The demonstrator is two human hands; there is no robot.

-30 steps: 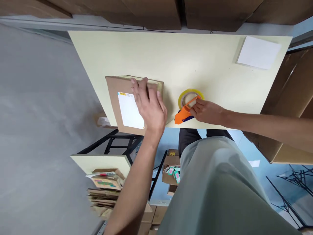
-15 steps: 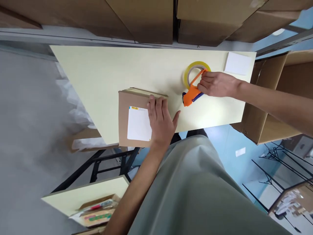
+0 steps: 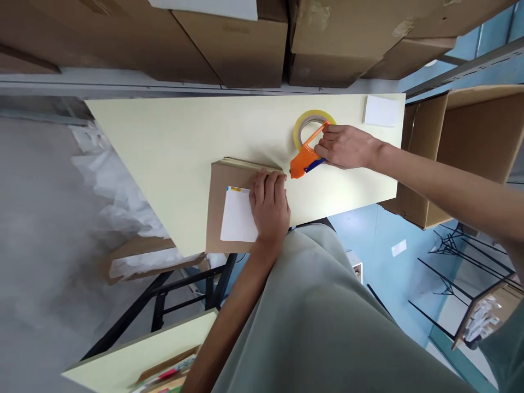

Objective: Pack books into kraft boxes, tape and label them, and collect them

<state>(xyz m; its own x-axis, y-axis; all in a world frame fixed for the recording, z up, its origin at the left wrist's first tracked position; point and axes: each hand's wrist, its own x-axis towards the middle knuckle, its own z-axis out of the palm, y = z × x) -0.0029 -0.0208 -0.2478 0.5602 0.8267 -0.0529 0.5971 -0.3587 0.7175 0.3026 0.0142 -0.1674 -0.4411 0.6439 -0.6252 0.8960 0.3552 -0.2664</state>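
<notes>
A flat brown cardboard box [image 3: 216, 204] with a white label [image 3: 237, 218] lies at the table's front edge. Across its right end rests my left hand [image 3: 271, 204], palm down, fingers stretched out close together over the lid. Its thumb is mostly hidden along the box's right side. My right hand [image 3: 346, 144] is closed around an orange tape dispenser [image 3: 302, 161] with a blue part, loaded with a yellow-edged roll of clear tape [image 3: 301, 128]. The dispenser's front end is tilted down, just right of the box. Whether any tape stretches to the box, I cannot tell.
The pale table [image 3: 164, 136] runs below a shelf of large cardboard boxes [image 3: 245, 52]. A white stack of paper or labels [image 3: 380, 111] sits at its back right corner. An open carton [image 3: 421, 158] stands right of the table; white wrapping material [image 3: 118, 185] lies left.
My right hand has brought the tape dispenser left, close to the box's right end. My left thumb has drawn in against the box's side. The camera view has shifted slightly.
</notes>
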